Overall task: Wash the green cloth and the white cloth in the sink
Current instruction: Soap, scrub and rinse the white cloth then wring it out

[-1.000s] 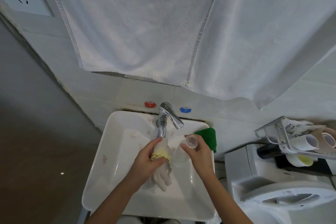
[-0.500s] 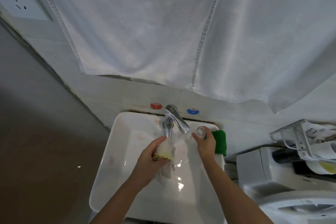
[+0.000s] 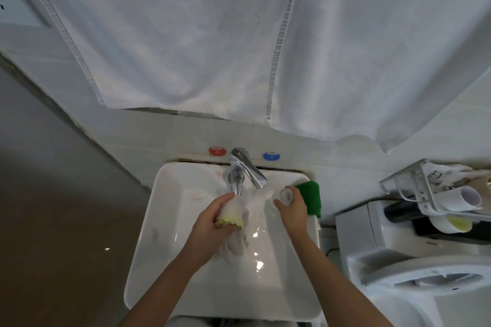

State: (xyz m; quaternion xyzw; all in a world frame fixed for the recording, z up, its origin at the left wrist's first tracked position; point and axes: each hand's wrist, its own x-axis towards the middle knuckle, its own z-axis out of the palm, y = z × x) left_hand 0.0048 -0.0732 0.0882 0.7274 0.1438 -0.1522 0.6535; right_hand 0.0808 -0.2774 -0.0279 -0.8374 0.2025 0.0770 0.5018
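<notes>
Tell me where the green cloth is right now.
In the head view, the green cloth lies on the sink's back right rim, just right of the right hand, which holds a small clear cup.

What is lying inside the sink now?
Inside the sink, the left hand grips the white cloth, bunched under the tap. The basin floor beneath it is hidden. The green cloth lies on the rim.

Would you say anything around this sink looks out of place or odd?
Slightly: the green cloth lies draped over the sink rim's right edge, not in the basin, and pinkish stains mark the basin's left wall.
</notes>
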